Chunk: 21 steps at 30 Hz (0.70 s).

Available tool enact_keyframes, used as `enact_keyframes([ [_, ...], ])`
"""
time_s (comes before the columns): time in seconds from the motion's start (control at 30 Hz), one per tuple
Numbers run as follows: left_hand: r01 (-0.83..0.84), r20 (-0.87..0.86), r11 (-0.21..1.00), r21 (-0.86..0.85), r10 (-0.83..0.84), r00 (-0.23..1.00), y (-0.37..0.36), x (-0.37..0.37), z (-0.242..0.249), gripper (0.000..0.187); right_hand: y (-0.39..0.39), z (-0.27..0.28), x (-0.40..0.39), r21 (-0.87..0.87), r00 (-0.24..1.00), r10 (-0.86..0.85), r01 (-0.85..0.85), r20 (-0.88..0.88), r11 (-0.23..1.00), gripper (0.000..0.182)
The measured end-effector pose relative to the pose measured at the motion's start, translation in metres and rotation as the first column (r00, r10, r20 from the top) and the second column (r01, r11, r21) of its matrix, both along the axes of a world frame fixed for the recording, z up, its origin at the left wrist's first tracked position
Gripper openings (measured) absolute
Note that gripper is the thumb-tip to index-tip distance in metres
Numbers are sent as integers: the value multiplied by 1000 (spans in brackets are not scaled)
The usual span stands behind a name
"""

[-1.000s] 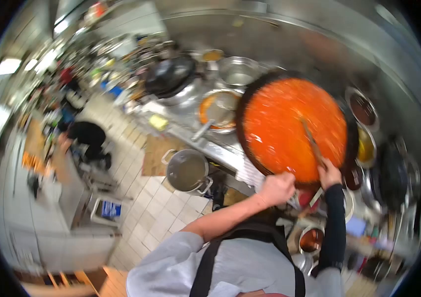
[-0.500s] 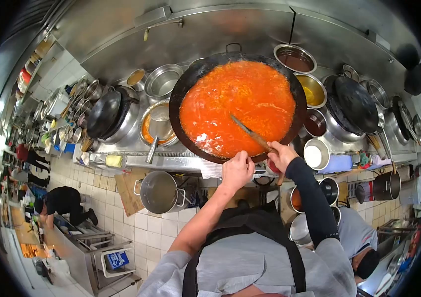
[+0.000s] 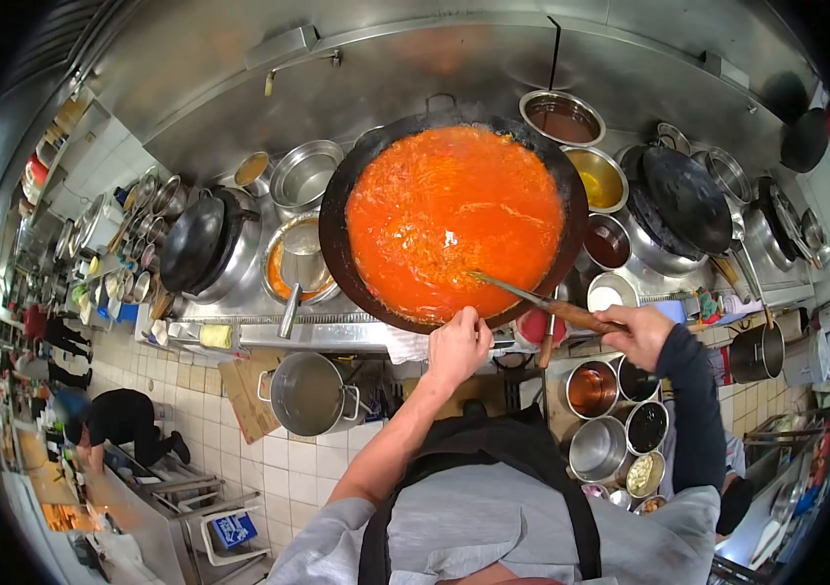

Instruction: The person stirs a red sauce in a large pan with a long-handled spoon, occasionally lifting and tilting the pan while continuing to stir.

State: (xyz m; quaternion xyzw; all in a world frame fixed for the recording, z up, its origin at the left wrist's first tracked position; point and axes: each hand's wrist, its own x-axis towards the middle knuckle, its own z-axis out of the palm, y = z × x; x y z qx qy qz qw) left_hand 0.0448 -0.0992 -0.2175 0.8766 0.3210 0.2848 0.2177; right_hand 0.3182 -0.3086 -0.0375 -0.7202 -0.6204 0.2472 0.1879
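A large black wok point(image 3: 333, 239) stands in front of me, nearly full of bright orange-red liquid point(image 3: 444, 214). My right hand point(image 3: 635, 336) is closed round the wooden handle of a long cooking spoon point(image 3: 517, 292). Its metal shaft slopes left over the wok's near right rim, and its head is sunk in the liquid, so its shape is hidden. At the near rim, my left hand point(image 3: 460, 341) has its fingers curled closed on the wok's edge. A white cloth point(image 3: 406, 344) hangs just left of that hand.
A strainer-like ladle point(image 3: 304, 255) rests over a pan of orange liquid at left. Bowls of brown sauce point(image 3: 563, 119) and yellow oil point(image 3: 594, 178) flank the wok's right side. A large pot point(image 3: 308, 392) stands below left. Several ingredient containers point(image 3: 598, 447) sit by my right arm. One person point(image 3: 127, 425) bends over at far left.
My right hand has moved right, away from the left hand, drawing the spoon's sunken end toward the wok's near right side. My left hand stays at the near rim.
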Motion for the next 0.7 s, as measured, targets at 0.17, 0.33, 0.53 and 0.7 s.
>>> enact_keyframes([
  [0.17, 3, 15, 1000, -8, -2, 1000, 1, 0, 0, 20, 0, 31, 35, -69, 968, -26, 45, 251, 997, 40],
  [0.33, -23, 27, 999, 30, 22, 999, 1, 2, 5, 18, 17, 27, 54, -102, 901, -106, 163, 420, 981, 37],
  [0.53, -52, 73, 994, 101, 44, 996, 3, 5, -1, 17, 38, -45, 137, 51, 843, -131, 123, 522, 991, 40],
  [0.7, -59, 112, 986, 159, 41, 993, 3, 6, -2, 16, 91, -91, 198, 99, 829, -116, 74, 547, 992, 43],
])
